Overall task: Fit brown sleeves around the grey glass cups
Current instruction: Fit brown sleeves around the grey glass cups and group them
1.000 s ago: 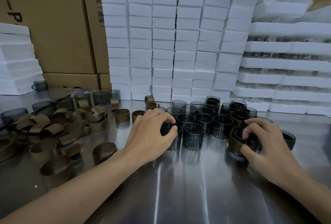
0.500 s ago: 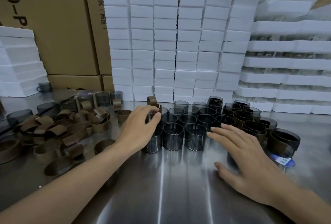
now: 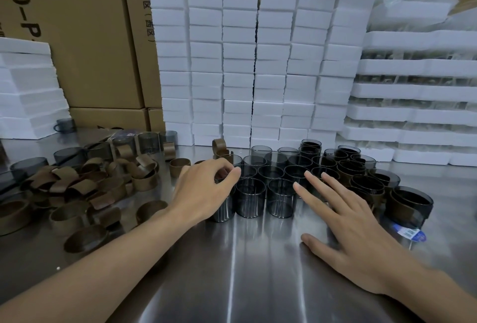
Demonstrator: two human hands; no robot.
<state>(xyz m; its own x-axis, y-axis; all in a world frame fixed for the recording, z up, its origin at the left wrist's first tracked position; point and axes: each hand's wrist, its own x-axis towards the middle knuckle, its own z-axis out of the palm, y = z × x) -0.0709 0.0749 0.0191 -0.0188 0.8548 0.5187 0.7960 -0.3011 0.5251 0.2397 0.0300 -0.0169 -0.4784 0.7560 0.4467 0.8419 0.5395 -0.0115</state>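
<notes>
Bright overhead light, streaky glare on the steel table [image 3: 245, 284], wide-angle bowing at edges (right side softly blurred)

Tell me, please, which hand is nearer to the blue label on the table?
Right. The right hand is spread just left of the blue label; the left hand is far left, gripping a grey cup.

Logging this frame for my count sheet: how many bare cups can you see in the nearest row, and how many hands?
Bare cups: 3
Left hand: 1
Right hand: 1
Total: 5
</notes>
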